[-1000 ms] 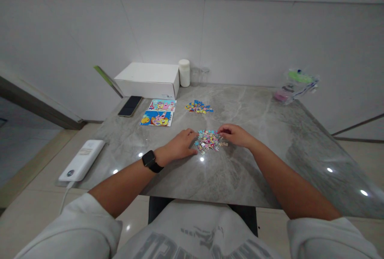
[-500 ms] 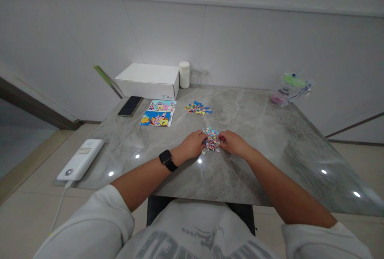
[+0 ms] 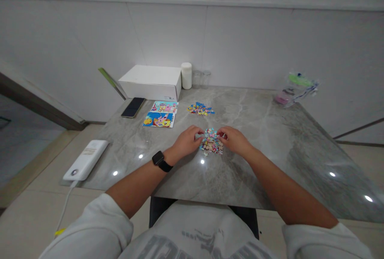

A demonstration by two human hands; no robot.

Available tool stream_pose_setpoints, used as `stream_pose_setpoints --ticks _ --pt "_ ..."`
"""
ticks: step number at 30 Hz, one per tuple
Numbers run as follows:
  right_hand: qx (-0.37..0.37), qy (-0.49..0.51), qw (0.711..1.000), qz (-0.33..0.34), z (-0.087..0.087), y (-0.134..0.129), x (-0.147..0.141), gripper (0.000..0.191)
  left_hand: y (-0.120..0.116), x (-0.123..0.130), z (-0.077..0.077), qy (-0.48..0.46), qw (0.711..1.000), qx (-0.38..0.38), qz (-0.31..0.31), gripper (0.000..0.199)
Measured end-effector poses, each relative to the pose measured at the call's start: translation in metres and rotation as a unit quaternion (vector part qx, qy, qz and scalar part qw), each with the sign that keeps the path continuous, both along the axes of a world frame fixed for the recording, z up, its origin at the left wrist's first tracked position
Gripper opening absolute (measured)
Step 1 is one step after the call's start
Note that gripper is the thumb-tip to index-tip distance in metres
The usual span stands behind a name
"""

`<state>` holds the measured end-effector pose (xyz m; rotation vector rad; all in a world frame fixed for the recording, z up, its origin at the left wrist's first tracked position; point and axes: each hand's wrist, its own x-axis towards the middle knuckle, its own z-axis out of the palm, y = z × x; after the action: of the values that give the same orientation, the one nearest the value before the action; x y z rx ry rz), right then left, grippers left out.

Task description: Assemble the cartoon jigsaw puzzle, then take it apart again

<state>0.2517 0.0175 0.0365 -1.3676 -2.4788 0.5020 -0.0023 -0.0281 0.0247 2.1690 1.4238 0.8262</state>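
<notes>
A pile of small multicoloured puzzle pieces [image 3: 211, 144] lies on the grey marbled table [image 3: 258, 171] in front of me. My left hand [image 3: 189, 140] is at the pile's left edge, its fingers curled toward the pieces. At the right edge is my right hand [image 3: 233, 139], with thumb and fingertips bent in against the pile. Any piece between the fingers of either hand is too small to make out. Farther back lies a second pile, of blue and yellow pieces [image 3: 200, 109]. Left of it are two cartoon picture cards [image 3: 159, 119].
A black phone [image 3: 133, 107] lies left of the cards, near a white box [image 3: 151, 81]. Beside the box stand a white bottle [image 3: 186, 76] and two clear glasses [image 3: 201, 79]. A white power bank [image 3: 86, 160] sits front left; a plastic bag [image 3: 295, 90] is back right.
Both hands have moved slightly away from me, toward the pile's far edge. More of the near pile shows between them, and it looks more spread. The view has shifted a little.
</notes>
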Motion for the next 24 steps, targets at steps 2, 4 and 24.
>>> stream_pose_setpoints --ticks 2,4,24 --pt "-0.015 -0.032 0.999 0.013 -0.001 -0.003 0.005 0.015 -0.008 0.001 0.001 0.036 0.999 0.003 -0.034 0.024" --pt "-0.033 -0.052 0.998 0.033 -0.003 -0.007 0.005 0.016 -0.014 0.007 0.0 0.079 0.995 0.003 -0.065 0.026" --pt "0.0 -0.09 0.995 0.047 -0.015 0.032 -0.021 0.037 0.009 0.037 0.002 0.203 0.977 -0.04 -0.046 0.053"
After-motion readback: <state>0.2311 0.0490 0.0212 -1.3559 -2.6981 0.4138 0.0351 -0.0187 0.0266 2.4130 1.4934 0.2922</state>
